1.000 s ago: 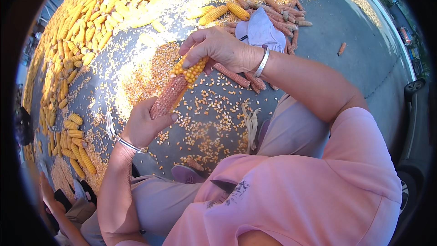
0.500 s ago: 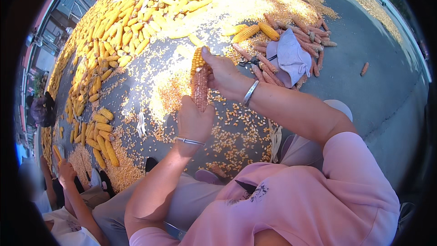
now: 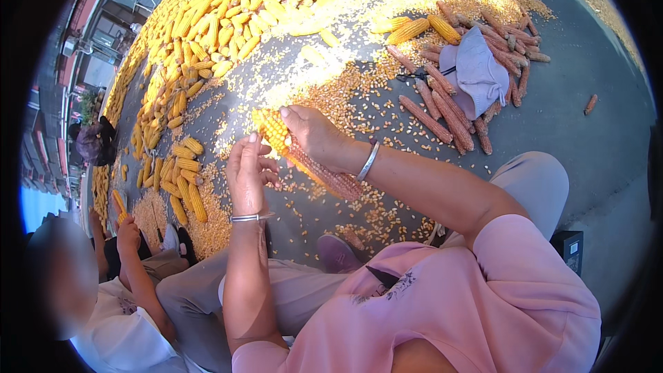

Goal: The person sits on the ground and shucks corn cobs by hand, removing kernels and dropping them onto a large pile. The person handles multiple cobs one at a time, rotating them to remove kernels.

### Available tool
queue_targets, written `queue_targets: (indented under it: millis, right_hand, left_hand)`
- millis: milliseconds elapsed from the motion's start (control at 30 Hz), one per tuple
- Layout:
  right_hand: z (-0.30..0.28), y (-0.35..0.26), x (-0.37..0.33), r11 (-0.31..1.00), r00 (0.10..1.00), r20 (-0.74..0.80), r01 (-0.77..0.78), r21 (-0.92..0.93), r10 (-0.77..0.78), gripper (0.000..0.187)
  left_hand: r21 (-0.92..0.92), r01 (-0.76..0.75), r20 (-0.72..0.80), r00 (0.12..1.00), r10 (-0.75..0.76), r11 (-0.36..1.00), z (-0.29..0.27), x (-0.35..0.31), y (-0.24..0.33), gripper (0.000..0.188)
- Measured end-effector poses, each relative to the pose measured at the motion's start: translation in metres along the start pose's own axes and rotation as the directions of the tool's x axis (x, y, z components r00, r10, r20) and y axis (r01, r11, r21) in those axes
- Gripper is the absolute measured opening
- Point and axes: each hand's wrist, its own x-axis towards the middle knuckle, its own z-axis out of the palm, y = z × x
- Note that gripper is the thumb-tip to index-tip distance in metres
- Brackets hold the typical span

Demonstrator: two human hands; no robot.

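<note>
A half-shelled corn cob [image 3: 324,174] is gripped in my right hand [image 3: 314,135], tilted from upper left to lower right. Yellow kernels still cover its upper-left end, while the lower part is bare and reddish. My right thumb lies along the kernel end. My left hand [image 3: 247,171] is beside that end with its fingers loosely apart, holding nothing. Below my hands, loose kernels [image 3: 324,217] lie scattered on the dark ground.
A large heap of yellow corn cobs [image 3: 228,17] spreads across the far left, with a smaller pile [image 3: 185,173] nearer. Right of centre, a pale lilac hat [image 3: 476,76] rests on bare reddish cobs [image 3: 449,114]. A co-worker's hand [image 3: 128,235] holds a cob at lower left.
My left hand has let go of the cob's bare lower end and moved up and left, beside the kernel end. The cob has gone from nearly upright to slanted in my right hand.
</note>
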Motion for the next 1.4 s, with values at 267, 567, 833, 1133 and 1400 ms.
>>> queue_targets:
  millis: [267,567,833,1133,1400]
  right_hand:
    - [0.006,0.053,0.010,0.986,0.977,0.152,-0.139,-0.088,0.151,0.038]
    - [0.028,0.083,0.014,0.984,0.958,0.233,-0.149,-0.097,0.168,0.032]
    - [0.017,0.121,0.011,0.930,0.992,0.117,0.086,-0.357,-0.047,0.023]
    - [0.013,0.063,0.004,0.948,0.948,0.238,-0.141,-0.286,0.213,0.031]
    - [0.022,0.041,-0.011,0.940,0.917,0.245,-0.265,-0.214,0.315,0.033]
  left_hand:
    - [-0.109,0.170,0.159,0.976,-0.152,0.979,-0.040,0.005,-0.035,0.033]
    - [-0.163,0.322,-0.129,0.930,-0.344,0.933,-0.061,0.008,-0.059,0.032]
    - [-0.106,0.310,-0.154,0.934,-0.323,0.945,-0.054,0.007,-0.058,0.028]
    - [-0.171,0.232,-0.056,0.968,-0.245,0.958,-0.058,-0.001,-0.047,0.020]
    - [-0.180,0.238,0.003,0.970,-0.241,0.955,-0.060,-0.012,-0.045,0.020]
